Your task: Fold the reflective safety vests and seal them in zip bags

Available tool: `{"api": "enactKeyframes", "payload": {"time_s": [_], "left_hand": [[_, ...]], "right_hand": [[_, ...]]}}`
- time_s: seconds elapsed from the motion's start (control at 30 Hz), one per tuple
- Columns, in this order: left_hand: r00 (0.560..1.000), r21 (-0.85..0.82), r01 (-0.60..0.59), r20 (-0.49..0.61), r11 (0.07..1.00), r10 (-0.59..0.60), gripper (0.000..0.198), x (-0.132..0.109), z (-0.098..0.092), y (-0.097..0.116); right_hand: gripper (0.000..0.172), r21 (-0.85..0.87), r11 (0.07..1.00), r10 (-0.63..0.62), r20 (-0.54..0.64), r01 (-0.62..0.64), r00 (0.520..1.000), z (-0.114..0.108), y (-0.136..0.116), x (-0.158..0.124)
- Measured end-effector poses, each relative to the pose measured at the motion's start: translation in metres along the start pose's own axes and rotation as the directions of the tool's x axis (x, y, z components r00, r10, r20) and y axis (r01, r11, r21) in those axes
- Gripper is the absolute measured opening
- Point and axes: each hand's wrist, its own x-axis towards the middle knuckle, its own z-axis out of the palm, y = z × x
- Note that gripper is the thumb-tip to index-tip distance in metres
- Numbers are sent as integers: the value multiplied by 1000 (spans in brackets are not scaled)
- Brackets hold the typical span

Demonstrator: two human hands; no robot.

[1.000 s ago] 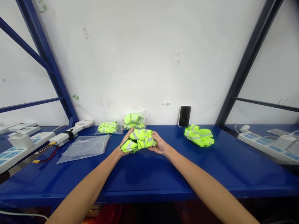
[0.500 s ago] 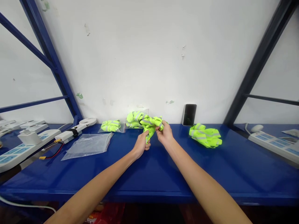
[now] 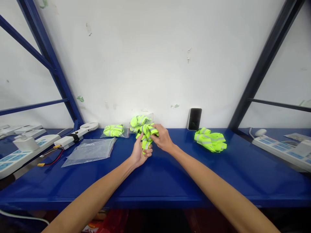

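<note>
A bunched neon-yellow reflective vest [image 3: 147, 132] with silver stripes is held between my hands above the blue table. My left hand [image 3: 139, 154] is closed round its lower part, thumb on top. From the right, my right hand [image 3: 163, 138] pinches the upper folds; its fingertips are partly hidden. Just behind, a bagged neon-yellow vest [image 3: 139, 120] leans near the wall, partly covered by the held one. Another folded vest in a clear bag [image 3: 113, 130] lies to the left. A loose crumpled vest [image 3: 210, 140] rests on the right.
Flat clear zip bags [image 3: 89, 151] lie on the blue table [image 3: 170, 181] at left. Beyond them are a white handheld fan [image 3: 89, 126], a wired battery lead [image 3: 52, 161] and a power strip [image 3: 29, 152]. A black-screened phone [image 3: 194, 119] leans on the wall. Another power strip [image 3: 283, 150] sits right.
My right hand has moved left with the upper part of the vest, folding it towards my left hand. The vest is now more compact. The view has shifted slightly.
</note>
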Motion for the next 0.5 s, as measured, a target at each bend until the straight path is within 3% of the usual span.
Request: {"api": "enactKeyframes", "payload": {"time_s": [0.07,0.2,0.27,0.33,0.4,0.5], "left_hand": [[999,-1,48,-24,999,-48,50,3,-2,0],[999,-1,10,-43,1000,-10,55,5,-5,6],[999,20,-24,-37,999,25,53,4,-6,10],[999,28,-48,-6,998,48,46,4,-9,12],[998,27,-54,19,998,53,36,6,-13,12],[995,56,-93,-32,994,95,25,14,-21,13]], "right_hand": [[30,-90,980,-162,164,178,973,-3,7,-2],[22,-234,820,-420,373,522,827,-6,14,-4],[21,-305,699,-495,446,647,746,-6,15,-4],[20,-357,605,-519,500,711,693,-5,16,-5],[19,-395,565,-499,536,725,681,-3,17,-8],[22,-421,603,-407,569,678,715,0,16,-17]]}}
